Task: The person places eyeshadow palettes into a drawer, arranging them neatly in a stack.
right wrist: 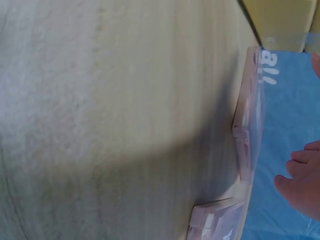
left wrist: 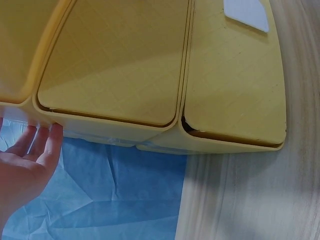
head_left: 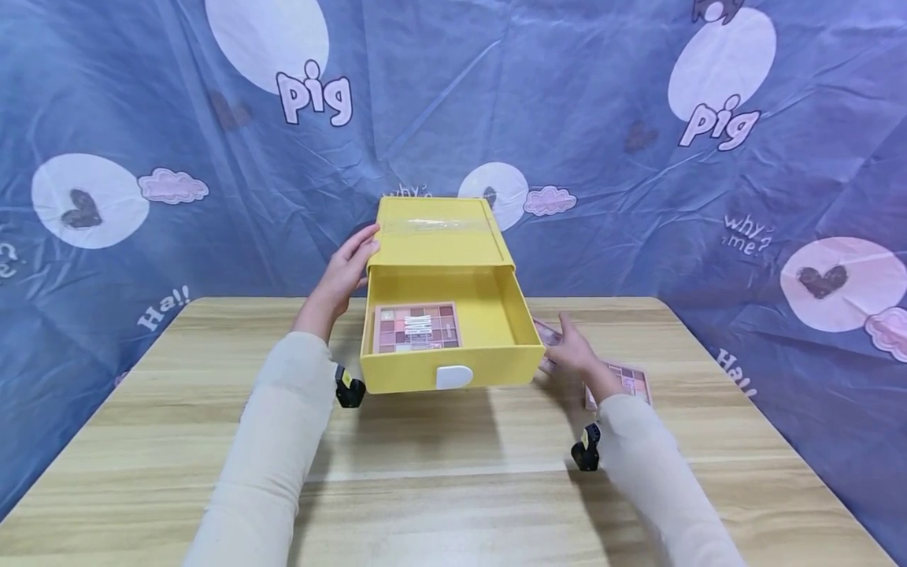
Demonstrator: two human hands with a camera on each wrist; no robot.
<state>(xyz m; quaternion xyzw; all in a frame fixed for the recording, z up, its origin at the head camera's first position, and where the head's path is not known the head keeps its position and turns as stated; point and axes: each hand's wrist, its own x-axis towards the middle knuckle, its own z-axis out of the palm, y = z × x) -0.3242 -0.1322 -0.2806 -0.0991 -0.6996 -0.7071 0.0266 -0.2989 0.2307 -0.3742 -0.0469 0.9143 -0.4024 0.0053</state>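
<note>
A yellow drawer unit [head_left: 439, 232] stands on the table with its top drawer [head_left: 453, 370] pulled out. Inside the drawer, on the left, lies an eyeshadow palette [head_left: 416, 327] with a clear lid. My left hand [head_left: 343, 272] rests against the unit's left side; in the left wrist view its fingers [left wrist: 52, 145] touch that wall. To the right of the drawer, my right hand [head_left: 572, 354] hovers by a palette [head_left: 547, 334] that it partly hides. Another palette [head_left: 629, 381] lies beyond the right wrist. In the right wrist view, a gap shows between the hand and the palettes [right wrist: 245, 120].
Below the pulled-out drawer, the left wrist view shows more shut drawers [left wrist: 110, 60]. A white tab handle [head_left: 454, 377] is on the open drawer's front. Behind the wooden table [head_left: 439, 488] hangs a blue printed cloth [head_left: 425, 102].
</note>
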